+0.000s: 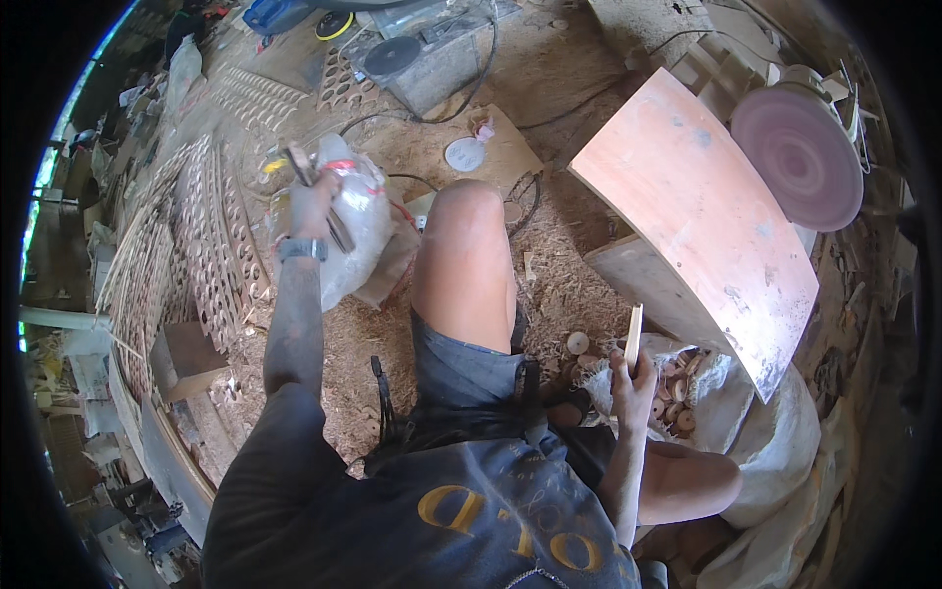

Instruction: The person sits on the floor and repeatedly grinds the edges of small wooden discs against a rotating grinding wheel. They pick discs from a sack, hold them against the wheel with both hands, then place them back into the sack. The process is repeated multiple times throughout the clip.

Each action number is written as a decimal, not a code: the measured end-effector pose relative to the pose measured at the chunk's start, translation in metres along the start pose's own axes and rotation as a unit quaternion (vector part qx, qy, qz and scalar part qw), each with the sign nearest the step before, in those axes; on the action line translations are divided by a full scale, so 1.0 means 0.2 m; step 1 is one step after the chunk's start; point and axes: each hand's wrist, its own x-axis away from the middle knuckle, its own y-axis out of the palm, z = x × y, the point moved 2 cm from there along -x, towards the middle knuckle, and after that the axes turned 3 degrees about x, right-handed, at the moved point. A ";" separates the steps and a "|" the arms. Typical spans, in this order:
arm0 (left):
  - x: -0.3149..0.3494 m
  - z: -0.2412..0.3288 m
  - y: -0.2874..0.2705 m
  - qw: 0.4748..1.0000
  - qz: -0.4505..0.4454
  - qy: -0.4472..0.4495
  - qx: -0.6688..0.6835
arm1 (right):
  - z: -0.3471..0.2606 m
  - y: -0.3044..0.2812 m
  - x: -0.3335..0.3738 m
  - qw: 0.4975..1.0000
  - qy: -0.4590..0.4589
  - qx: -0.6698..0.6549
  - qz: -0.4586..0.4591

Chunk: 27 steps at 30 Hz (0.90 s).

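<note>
From the head view, the left hand (312,201) is closed around a thin wooden stick (319,196), held out over a clear plastic bag (358,231) lying on the sawdust floor (549,285). The right hand (633,378) grips another flat wooden strip (634,336) upright, just above a white sack (756,422) of small round wooden discs (677,388). The person's bare knee (469,245) rises between the hands. A tilted wooden board (702,216) and a sanding disc (800,157) stand to the right; perforated wooden offcuts (196,245) lie left.
</note>
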 end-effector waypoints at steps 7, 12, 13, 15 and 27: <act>0.07 0.10 -0.38 0.994 0.079 -0.076 0.026 | -0.08 0.05 -0.02 0.997 -0.057 -0.051 -0.001; 0.54 0.50 -0.09 0.979 -0.069 0.026 0.192 | -0.24 0.13 -0.02 0.991 0.004 -0.125 -0.054; 0.68 0.52 0.09 0.967 -0.105 0.019 0.229 | -0.31 0.16 -0.01 0.966 0.014 -0.235 -0.105; 0.94 0.53 0.49 0.908 -0.241 0.003 0.344 | -0.47 0.23 0.00 0.955 -0.137 -0.257 -0.066; 1.70 0.40 1.19 0.793 -0.419 -0.296 0.328 | -0.49 0.21 -0.03 0.965 -0.134 -0.012 0.227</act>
